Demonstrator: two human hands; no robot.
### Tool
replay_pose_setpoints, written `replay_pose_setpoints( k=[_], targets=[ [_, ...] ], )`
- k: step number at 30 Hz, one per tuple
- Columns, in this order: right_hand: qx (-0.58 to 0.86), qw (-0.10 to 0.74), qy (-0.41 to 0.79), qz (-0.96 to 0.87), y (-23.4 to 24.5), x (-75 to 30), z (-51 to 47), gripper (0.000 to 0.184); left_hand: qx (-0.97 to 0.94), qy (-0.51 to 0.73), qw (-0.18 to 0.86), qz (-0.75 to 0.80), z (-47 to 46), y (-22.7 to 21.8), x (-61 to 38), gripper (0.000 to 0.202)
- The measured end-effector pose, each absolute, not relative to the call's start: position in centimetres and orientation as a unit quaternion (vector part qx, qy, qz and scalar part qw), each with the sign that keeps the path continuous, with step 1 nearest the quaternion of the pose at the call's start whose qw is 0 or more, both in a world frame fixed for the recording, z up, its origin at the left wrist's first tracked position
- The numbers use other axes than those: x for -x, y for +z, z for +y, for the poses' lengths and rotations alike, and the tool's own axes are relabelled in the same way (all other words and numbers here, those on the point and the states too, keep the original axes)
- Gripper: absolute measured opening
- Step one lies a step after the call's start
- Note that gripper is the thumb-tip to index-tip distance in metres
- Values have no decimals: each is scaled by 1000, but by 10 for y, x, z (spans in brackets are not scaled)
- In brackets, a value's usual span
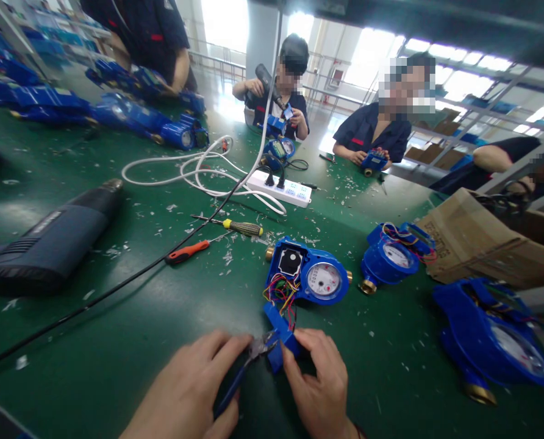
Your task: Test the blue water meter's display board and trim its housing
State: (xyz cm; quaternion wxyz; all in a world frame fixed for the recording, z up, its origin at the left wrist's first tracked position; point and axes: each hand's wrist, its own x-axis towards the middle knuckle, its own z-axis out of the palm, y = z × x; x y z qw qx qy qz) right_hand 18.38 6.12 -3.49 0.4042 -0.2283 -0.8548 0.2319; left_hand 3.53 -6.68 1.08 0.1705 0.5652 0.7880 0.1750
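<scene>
My left hand (pixel 194 384) is closed around a pair of cutting pliers (pixel 235 383) with dark blue handles. The jaws of the pliers meet the edge of a blue plastic cover (pixel 281 334). My right hand (pixel 318 378) pinches that cover from the other side. Red, yellow and black wires (pixel 283 289) run from the cover into an opened blue water meter (pixel 324 281) lying just beyond. Its round dial faces up, and a black square part shows in its open compartment. Brass ends stick out at both sides.
A heat gun (pixel 52 238) lies left, near a black cable, an orange screwdriver (pixel 187 252) and a yellow screwdriver (pixel 242 227). Behind are a power strip (pixel 279 188) and plastic scraps. More meters (pixel 391 259) and a cardboard box (pixel 496 238) stand right. Several co-workers sit or stand across the table.
</scene>
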Motion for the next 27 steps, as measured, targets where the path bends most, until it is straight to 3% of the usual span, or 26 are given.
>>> replay_pose_setpoints(
  k=[27],
  targets=[
    [174,424,166,-873,-29,-183,63,19,-647,21,115,754,-51,36,-36,42]
  ],
)
